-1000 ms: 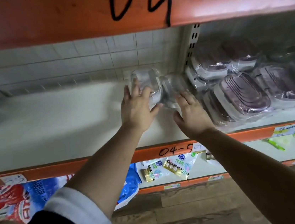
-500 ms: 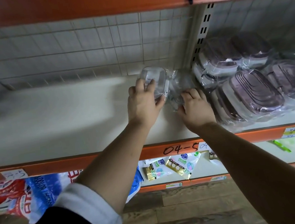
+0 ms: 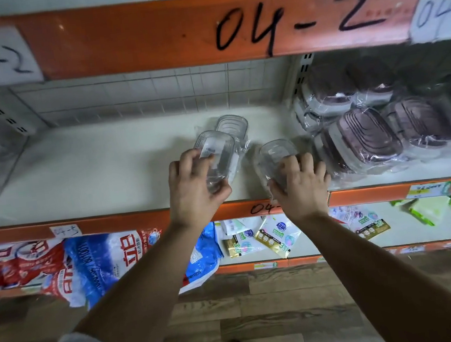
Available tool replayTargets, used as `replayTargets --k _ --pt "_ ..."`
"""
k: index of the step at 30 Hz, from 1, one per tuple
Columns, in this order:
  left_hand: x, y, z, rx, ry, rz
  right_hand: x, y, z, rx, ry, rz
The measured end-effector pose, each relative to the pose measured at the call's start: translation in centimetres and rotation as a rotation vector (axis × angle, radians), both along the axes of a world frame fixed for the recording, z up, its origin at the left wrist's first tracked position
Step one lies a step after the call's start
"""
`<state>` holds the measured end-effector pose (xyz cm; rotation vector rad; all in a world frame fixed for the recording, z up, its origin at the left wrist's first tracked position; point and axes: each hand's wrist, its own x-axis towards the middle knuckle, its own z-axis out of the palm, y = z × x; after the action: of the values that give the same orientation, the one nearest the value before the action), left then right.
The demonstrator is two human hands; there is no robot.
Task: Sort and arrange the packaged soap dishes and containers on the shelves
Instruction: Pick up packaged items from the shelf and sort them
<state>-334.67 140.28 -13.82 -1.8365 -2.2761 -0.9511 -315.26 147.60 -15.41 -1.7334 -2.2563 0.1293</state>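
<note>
— Plastic film looks slippery; how are the clear dishes held?
— The left hand curls its fingers round one clear soap dish near the shelf front, a second clear dish just behind it. The right hand grips a third dish, beside the brown-lidded dishes.
— Best way to set them?
— Probably hold the bodies, not loose film, and line clear with clear, apart from the brown pile.

single head-worn view, close, angled forward and down at the middle shelf, floor below
</note>
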Motion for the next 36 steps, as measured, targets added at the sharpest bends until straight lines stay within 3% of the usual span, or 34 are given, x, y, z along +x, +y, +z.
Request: replayTargets --k 9,22,28,36 --pt "1.4 -9.7 7.2 -0.044 -0.001 -0.022 3.4 -8.3 7.7 0.055 0.123 0.043" --pt "0.6 -20.3 20.9 0.198 -0.08 -0.011 6.7 -18.6 21.0 0.285 0.438 0.345" --pt "-3.4 -18.1 26.7 0.223 -0.053 -0.018 4.1 -15.2 26.8 0.405 0.342 0.417" --pt "-9.7 -10.8 29.8 0.065 0.106 -0.008 -1.8 -8.0 31.4 0.326 0.158 0.425"
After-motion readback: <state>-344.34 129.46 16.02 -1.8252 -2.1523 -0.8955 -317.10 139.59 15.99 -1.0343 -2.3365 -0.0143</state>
